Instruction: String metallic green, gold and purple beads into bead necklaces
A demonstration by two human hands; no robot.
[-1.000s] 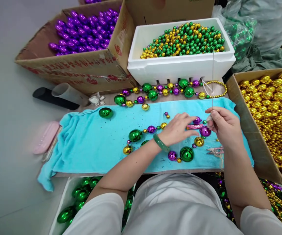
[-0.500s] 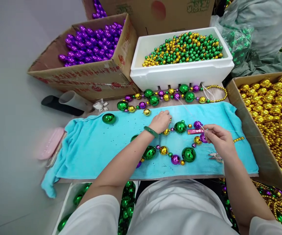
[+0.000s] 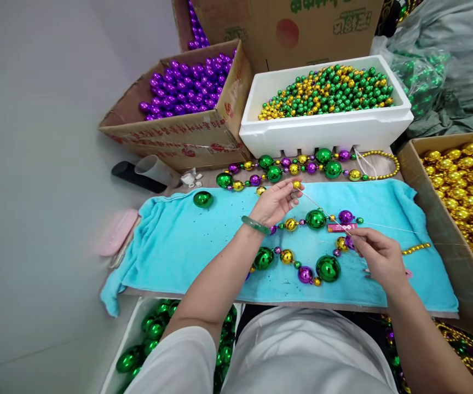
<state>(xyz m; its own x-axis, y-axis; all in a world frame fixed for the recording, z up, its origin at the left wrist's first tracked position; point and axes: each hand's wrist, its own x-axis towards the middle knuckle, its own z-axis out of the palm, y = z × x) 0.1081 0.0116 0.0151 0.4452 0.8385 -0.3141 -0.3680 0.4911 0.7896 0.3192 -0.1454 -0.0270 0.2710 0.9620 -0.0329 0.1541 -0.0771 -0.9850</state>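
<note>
My left hand [image 3: 277, 198], with a green bangle [image 3: 256, 225] at its wrist, pinches a small gold bead [image 3: 296, 185]. My right hand [image 3: 378, 253] grips the near end of a long thin needle [image 3: 324, 212], which slants up to that bead. Whether the tip is inside the hole is too small to tell. Below the hands lies a beaded strand with a large green bead [image 3: 316, 219], a purple bead [image 3: 345, 217] and a lower green bead [image 3: 328, 268]. Pale thread runs right from it. A red lighter-like piece [image 3: 341, 227] lies beside the purple bead.
A blue towel [image 3: 171, 246] covers the table. Behind it lies another bead necklace [image 3: 275, 174]. A white foam box [image 3: 322, 128] and a carton [image 3: 171, 139] hold beads. Another carton [image 3: 445, 241] of gold beads borders the right. A loose green bead [image 3: 202, 199] sits at left.
My left hand has turned and lifted, showing a gold bead in its fingertips. The needle now stretches between both hands. The camera view has shifted left.
</note>
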